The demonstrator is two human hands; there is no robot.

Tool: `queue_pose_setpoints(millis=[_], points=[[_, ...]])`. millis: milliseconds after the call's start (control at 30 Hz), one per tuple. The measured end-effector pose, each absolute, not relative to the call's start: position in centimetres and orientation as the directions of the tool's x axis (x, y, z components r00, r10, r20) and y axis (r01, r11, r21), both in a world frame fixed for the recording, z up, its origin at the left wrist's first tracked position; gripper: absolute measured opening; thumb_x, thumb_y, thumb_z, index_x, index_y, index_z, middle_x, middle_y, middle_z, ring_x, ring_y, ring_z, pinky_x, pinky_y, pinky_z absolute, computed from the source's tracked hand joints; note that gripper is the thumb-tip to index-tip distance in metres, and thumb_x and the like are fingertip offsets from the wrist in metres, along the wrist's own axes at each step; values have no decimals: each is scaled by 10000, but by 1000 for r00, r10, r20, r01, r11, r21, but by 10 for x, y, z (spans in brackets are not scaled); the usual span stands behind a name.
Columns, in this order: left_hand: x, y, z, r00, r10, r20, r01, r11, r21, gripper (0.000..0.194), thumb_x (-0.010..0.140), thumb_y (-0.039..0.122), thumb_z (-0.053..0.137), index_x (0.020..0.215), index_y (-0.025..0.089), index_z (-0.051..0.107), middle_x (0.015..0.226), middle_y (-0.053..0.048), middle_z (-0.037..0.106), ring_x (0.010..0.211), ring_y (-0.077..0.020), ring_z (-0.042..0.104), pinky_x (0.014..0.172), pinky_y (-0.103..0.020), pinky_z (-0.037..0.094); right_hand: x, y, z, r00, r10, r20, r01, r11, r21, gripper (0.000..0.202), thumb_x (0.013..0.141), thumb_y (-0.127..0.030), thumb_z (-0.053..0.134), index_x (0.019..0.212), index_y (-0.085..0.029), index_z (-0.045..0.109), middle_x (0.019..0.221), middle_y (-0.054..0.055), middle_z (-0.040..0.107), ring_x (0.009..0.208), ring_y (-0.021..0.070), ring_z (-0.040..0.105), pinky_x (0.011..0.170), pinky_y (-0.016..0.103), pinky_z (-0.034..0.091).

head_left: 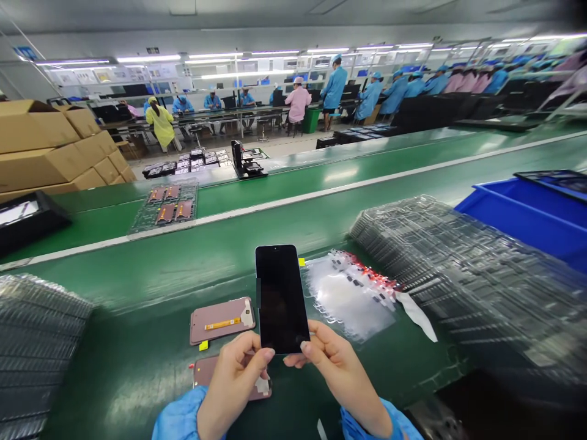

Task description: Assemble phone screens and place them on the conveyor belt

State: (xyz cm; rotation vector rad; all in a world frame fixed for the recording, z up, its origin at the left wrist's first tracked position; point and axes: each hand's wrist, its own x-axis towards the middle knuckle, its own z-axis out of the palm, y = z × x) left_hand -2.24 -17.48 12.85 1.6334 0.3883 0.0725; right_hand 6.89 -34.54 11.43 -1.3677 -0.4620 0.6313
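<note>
A black phone screen (280,296) stands tilted up before me, its dark glass face toward the camera. My left hand (238,373) pinches its lower left corner between thumb and fingers. At the lower right corner my right hand (332,363) grips it the same way. Left of it a brown-backed screen panel (222,321) with an orange flex cable lies on the green surface. Below that, a second brown-backed panel (206,371) is partly hidden by my left hand. To the right lies a fanned pile of clear protective films (351,299) with red and black tabs.
Stacked clear plastic trays rise at the right (440,256) and left (41,348). A blue bin (527,211) is at far right. Across a white strip, a clear tray (167,205) holds several brown panels. Cardboard boxes (50,143) and seated co-workers (298,101) are beyond.
</note>
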Motion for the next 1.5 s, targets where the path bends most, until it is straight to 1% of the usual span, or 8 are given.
queue_pose_setpoints(millis=[200,567,767,900,967,1067,1300,1500], points=[[-24,-178,129,932,310,-187,206,-32,978,374,829,521,638,687,184,562,624,-3,585,596,-146,598,551,-208,459,62,-344,117,803,596,4,-57,83,-995,416,928,-529,542,1138,-175,600,708,66,779,690,237,749,720,354,592],[-20,-168,135,931,190,-310,304,65,951,462,776,592,664,634,176,522,606,-23,634,563,-122,552,537,-209,421,66,-343,109,745,650,-146,-367,216,-905,462,904,-566,574,1110,-166,679,838,77,755,697,226,743,655,346,583],[-17,-163,137,917,91,-389,365,203,908,459,753,539,724,571,142,583,544,-15,605,528,-111,558,581,-235,448,69,-345,109,759,644,-101,-263,161,-951,388,920,-535,566,1027,-186,697,766,51,739,669,214,727,654,334,565],[-13,-156,144,931,96,-353,298,359,885,394,721,498,779,907,153,741,809,-69,732,714,-161,655,684,-266,513,70,-345,106,747,655,-110,-239,110,-965,390,931,-537,541,986,-177,680,742,53,741,661,213,722,653,323,554],[-9,-153,150,935,187,-302,188,461,867,505,782,491,730,1204,222,663,1073,-93,730,914,-210,675,798,-315,536,68,-345,105,717,689,-109,-224,80,-971,400,932,-546,530,949,-172,672,713,53,737,663,216,723,645,314,544],[-6,-149,157,919,252,-302,146,493,857,620,854,443,666,1411,245,480,1138,-110,716,934,-226,690,789,-338,558,62,-344,102,657,747,-99,-197,44,-979,431,935,-563,507,939,-164,670,688,58,733,659,218,725,630,304,536],[-8,-148,153,903,254,-346,218,423,880,740,807,444,717,1455,245,422,970,-89,741,698,-171,689,556,-233,531,66,-351,103,506,860,-68,-132,-1,-991,495,965,-556,440,1055,-154,715,760,85,734,700,199,713,614,281,531],[-12,-156,140,900,147,-410,308,449,839,733,754,484,754,1406,259,505,970,-94,732,754,-210,693,567,-247,525,89,-348,107,791,611,-28,-196,210,-958,431,910,-561,555,1118,-221,719,880,65,685,744,173,638,566,257,527]])
